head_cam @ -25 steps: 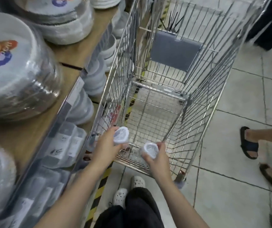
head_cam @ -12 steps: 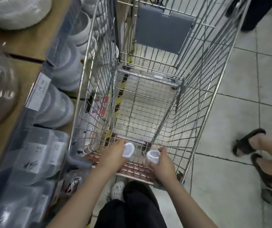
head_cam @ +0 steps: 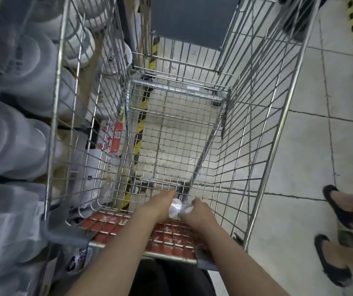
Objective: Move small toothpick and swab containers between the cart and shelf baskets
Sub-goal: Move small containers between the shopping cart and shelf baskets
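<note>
Both my arms reach down into the wire shopping cart, near its rear end. My left hand holds a small white round container, its lid facing right. My right hand grips a second small clear container, mostly hidden by my fingers. The two containers touch or nearly touch each other, low over the cart's mesh floor. No other containers show on the cart floor.
Shelves on the left carry stacked clear plastic tubs and white bowls. The cart's grey child-seat flap is at the far end, a red panel near me. Another person's sandalled feet stand on the tiled floor at right.
My head has tipped further down and both hands have sunk deeper into the cart and drawn together, bringing the two containers side by side.
</note>
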`<state>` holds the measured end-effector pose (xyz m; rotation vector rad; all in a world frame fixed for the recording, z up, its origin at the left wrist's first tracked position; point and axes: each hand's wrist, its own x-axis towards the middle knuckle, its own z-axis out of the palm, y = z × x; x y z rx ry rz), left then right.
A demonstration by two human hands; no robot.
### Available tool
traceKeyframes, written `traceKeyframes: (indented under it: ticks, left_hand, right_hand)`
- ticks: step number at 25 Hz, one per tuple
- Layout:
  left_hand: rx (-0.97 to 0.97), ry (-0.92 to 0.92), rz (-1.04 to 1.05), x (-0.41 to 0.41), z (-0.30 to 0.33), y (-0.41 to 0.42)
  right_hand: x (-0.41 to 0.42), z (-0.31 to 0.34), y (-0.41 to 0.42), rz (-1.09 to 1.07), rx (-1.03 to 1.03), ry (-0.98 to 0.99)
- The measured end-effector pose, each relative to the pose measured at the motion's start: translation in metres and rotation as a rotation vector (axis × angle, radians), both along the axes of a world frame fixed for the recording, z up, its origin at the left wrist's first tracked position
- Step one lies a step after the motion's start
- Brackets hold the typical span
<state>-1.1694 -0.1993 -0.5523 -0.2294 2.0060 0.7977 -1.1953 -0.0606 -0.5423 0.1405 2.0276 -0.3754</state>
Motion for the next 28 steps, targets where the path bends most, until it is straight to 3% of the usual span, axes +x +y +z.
traceKeyframes:
  ticks: [4, 8, 14, 28]
  left_hand:
    - [0.144, -0.161, 0.165, -0.004, 0.003, -0.013]
    - [0.177, -0.134, 0.302, -0.003, 0.004, -0.011]
    - [0.184, -0.126, 0.286, -0.003, 0.001, -0.005]
    - [0.082, -0.155, 0.297, -0.002, 0.002, -0.008]
  right_hand:
    - [-0.005, 0.004, 0.0, -0.107, 0.052, -0.029]
    - [-0.003, 0.009, 0.003, -0.126, 0.078, 0.059]
    - [-0.004, 0.017, 0.004, 0.145, 0.128, 0.067]
    - [-0.008, 0.029, 0.006, 0.139, 0.101, 0.212]
